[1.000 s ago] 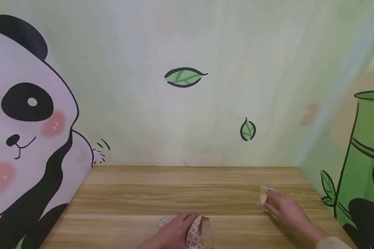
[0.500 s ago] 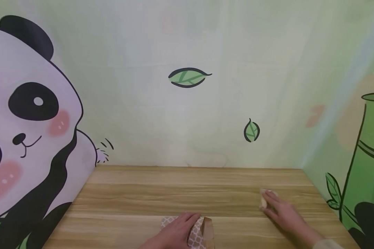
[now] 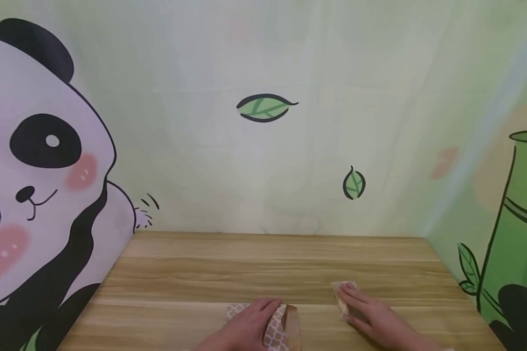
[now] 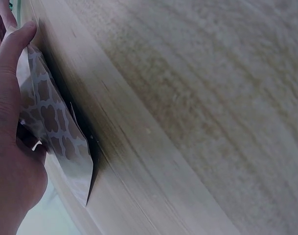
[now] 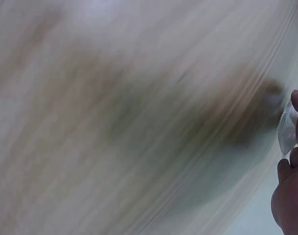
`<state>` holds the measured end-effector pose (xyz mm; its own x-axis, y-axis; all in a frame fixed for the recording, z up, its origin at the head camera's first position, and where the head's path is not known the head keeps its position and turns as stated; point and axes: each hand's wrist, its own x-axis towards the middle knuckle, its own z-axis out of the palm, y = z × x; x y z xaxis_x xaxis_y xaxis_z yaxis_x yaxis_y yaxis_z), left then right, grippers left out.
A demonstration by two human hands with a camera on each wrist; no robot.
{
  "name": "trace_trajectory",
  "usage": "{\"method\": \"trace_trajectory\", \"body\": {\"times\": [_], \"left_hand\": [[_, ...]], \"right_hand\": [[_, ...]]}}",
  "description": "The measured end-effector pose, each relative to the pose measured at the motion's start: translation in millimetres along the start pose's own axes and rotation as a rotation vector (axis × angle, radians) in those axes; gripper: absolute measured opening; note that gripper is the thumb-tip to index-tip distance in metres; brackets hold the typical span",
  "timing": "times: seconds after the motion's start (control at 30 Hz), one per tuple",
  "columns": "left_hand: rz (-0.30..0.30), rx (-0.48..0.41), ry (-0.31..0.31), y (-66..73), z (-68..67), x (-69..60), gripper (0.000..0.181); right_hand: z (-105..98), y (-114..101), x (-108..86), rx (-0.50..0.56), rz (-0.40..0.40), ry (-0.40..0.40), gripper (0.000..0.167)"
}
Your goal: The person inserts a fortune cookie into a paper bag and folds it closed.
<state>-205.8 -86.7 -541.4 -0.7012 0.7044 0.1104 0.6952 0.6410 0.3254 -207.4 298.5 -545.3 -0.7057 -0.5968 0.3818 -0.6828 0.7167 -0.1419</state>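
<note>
At the front of the table, my left hand [image 3: 250, 325] grips a brown paper bag [image 3: 275, 335] printed with a white lattice pattern. The bag lies on its side, and its mouth gapes toward the right. In the left wrist view, thumb and fingers hold the bag [image 4: 56, 122] from both sides, with its folded end near the wood. My right hand [image 3: 379, 318], to the right of the bag and apart from it, pinches a small clear plastic packet [image 3: 339, 292]. Something pale sits inside the packet, mostly covered by the fingers. Only the packet's edge [image 5: 286, 134] shows in the right wrist view.
The wooden table [image 3: 228, 268] stretches back to a pale green printed cloth [image 3: 193, 161]. A large panda [image 3: 52, 195] is printed on the left, and green bamboo [image 3: 509, 253] on the right.
My right hand has moved left and nearer with the packet, toward the bag. My left hand stays on the bag in about the same place. The head view has shifted slightly.
</note>
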Motion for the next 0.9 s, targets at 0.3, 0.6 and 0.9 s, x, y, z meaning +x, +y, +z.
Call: {"method": "trace_trajectory", "body": {"times": [0.3,0.6,0.9], "left_hand": [[-0.002,0.001,-0.022,0.3,-0.7,2.5,0.114],[0.031,0.037,0.014,0.5,-2.7,0.3,0.112],[0.048,0.070,0.041,-0.5,-1.5,-0.1,0.110]], "right_hand": [[-7,-6,5.2,0.200,0.274,-0.006,0.066],[-12,-6,22.7,0.282,0.504,0.033,0.079],[-11,-1,33.1,0.310,0.611,-0.087,0.094]]}}
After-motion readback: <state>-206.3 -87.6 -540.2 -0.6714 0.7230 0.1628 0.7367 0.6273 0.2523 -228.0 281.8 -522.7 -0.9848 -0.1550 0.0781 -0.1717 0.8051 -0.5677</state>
